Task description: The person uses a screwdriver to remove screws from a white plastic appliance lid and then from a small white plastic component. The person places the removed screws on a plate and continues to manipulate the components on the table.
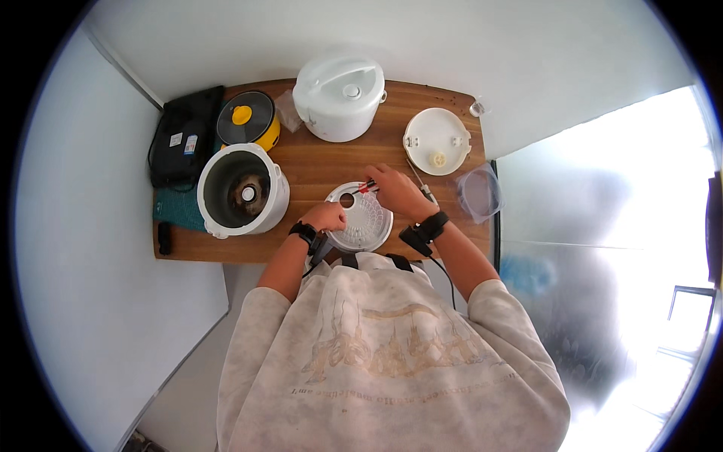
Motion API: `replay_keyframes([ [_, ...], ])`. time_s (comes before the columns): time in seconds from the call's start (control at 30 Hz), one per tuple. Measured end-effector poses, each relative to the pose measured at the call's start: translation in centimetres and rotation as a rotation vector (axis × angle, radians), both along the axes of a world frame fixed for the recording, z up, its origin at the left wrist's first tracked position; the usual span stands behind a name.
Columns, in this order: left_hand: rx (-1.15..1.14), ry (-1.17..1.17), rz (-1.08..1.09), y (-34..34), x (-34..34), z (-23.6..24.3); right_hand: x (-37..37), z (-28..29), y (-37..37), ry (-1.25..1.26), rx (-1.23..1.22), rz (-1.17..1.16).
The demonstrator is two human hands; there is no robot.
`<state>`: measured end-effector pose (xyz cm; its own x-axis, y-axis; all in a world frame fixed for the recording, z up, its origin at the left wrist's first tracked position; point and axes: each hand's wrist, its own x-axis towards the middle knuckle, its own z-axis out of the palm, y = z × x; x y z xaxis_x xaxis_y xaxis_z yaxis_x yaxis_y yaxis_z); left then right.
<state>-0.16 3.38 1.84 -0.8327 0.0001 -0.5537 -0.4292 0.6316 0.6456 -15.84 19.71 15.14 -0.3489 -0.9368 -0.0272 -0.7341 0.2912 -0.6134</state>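
Close to the table's (320, 162) near edge (12 o'clock = away from the person): right hand (395, 190) closed on a slim red-and-black tool (364, 187), over the 1-to-2 o'clock edge of a white plastic disc (365, 222). Tool points leftward, its end near the disc's round hole at 11 o'clock; contact too small to confirm. Left hand (327, 217) curled at the disc's 9 o'clock rim; whether it pinches or only presses, cannot tell.

Technique (judgement): left hand best kept firm on the rim, fingers out of the tool's line; right hand to work squarely with light pressure, as the tip could skid or mark the plastic.

Pose: 2 forearms converge, left aimed toward 1 o'clock, right between 10 and 11. Back of right hand faces up. Black strap (433, 224) on each wrist.

Outward from disc: open white pot (277, 200) between 9 and 10, closed white cooker (339, 105) at 12, white lid plate (435, 132) between 1 and 2.
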Motion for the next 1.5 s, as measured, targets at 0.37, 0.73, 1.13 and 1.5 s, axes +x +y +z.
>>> replay_keyframes([
  [0.37, 0.093, -0.14, 0.392, -1.0, 4.5, 2.3, -0.1, -0.1, 0.8, 0.009, -0.047, 0.003],
  [0.73, 0.01, -0.337, 0.262, 0.3, 5.2, 1.4, 0.7, 2.7, 1.0, 0.016, -0.045, -0.06],
  [1.13, -0.136, -0.112, 0.588, -0.2, 2.9, 1.7, -0.2, 2.4, 2.1, -0.002, -0.023, -0.043],
  [1.5, -0.346, 0.196, 0.497, -0.3, 1.9, -2.2, 0.4, 4.6, -2.4, 0.07, 0.151, -0.178],
])
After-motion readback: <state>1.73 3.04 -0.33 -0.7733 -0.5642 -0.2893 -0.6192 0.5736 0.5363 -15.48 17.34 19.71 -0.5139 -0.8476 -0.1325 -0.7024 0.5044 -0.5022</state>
